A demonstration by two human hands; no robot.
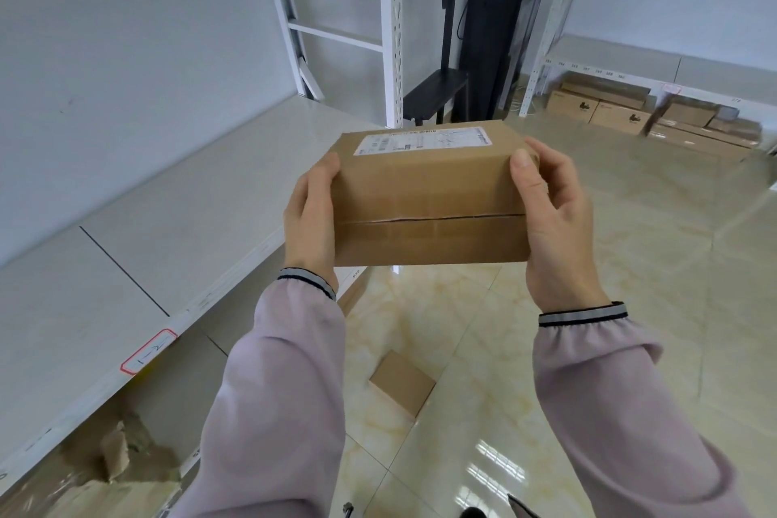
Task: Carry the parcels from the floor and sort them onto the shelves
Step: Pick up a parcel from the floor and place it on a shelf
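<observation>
Grip: I see the cardboard parcel clamped between both hands, held in the air at chest level above the floor, not resting on anything.
Left hand: pressed flat on the parcel's left end, thumb on the top edge, fingers hidden behind the box.
Right hand: wrapped on the right end, thumb lying over the top corner, fingers curled round the far side.
Parcel faces: the white shipping label sits on the top face at the far edge; a taped seam runs across the near face.
Arms: both forearms reach forward in pale lilac sleeves with striped cuffs, wrists roughly level.
Left edge: the front lip of the white shelf runs just beside my left arm; its board is bare, with a red-bordered tag on the lip.
Below: a small box lies on the tiled floor between my arms, well under the parcel.
Ahead: a white upright post stands just past the parcel.
Right: open floor stretches to a far rack with stacked cartons on its lowest level.
</observation>
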